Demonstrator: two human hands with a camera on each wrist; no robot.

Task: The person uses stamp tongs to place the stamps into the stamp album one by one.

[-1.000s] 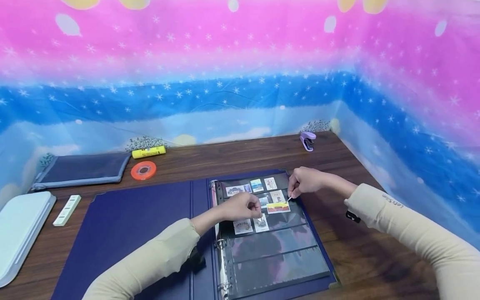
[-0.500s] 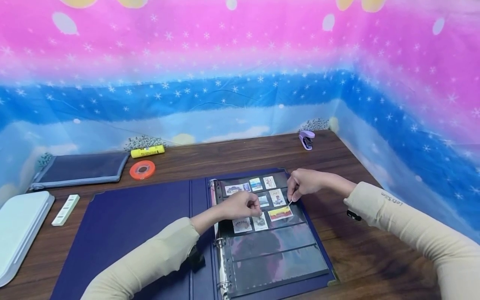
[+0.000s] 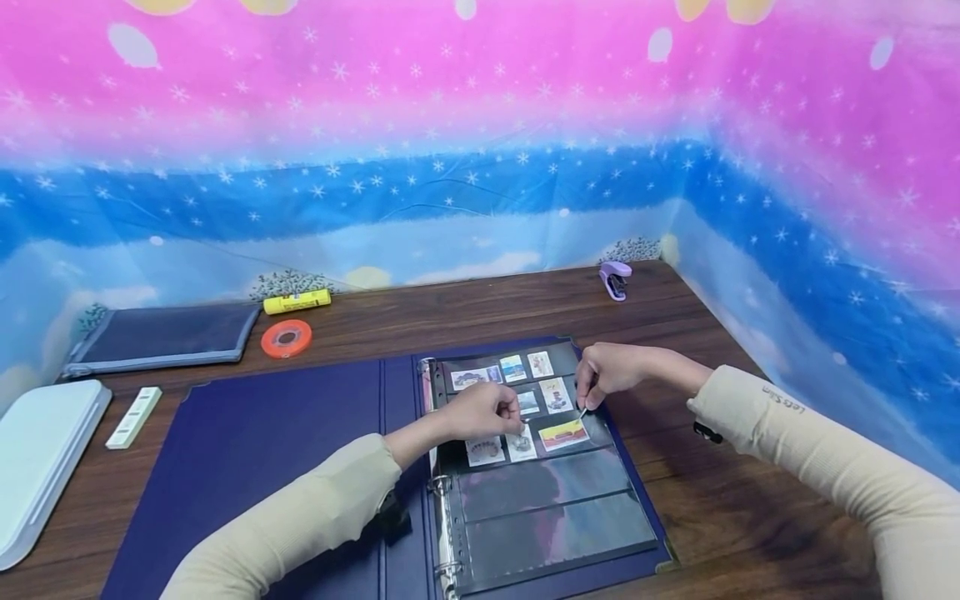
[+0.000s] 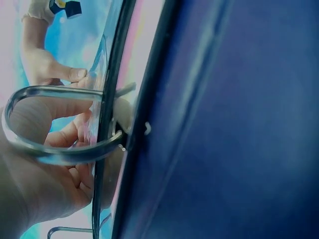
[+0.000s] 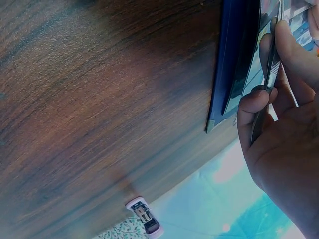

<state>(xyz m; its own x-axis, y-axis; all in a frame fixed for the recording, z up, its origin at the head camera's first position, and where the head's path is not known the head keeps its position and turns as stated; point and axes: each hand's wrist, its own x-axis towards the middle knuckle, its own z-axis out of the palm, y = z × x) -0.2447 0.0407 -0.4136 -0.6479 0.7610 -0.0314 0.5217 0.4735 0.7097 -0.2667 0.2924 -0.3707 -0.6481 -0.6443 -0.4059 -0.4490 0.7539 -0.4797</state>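
My right hand holds metal tweezers, thumb and fingers pinching them along their length. Their tips reach the upper right corner of a yellow and red stamp, lying slightly tilted at the right of the third pocket row. My left hand pinches at the clear pocket strip's upper edge, right above a small pale stamp. In the left wrist view its fingers curl against the page behind a metal ring. The black stock page sits in an open blue ring binder.
More stamps fill the upper rows, such as a portrait-shaped stamp. Behind the binder are an orange tape roll, a yellow glue stick, a dark zip pouch and a purple stapler. A white case lies far left.
The yellow and red stamp has moved down and slightly right into the third row, uncovering the stamp above it. My right hand and tweezers followed slightly downward; the left hand stayed in place.
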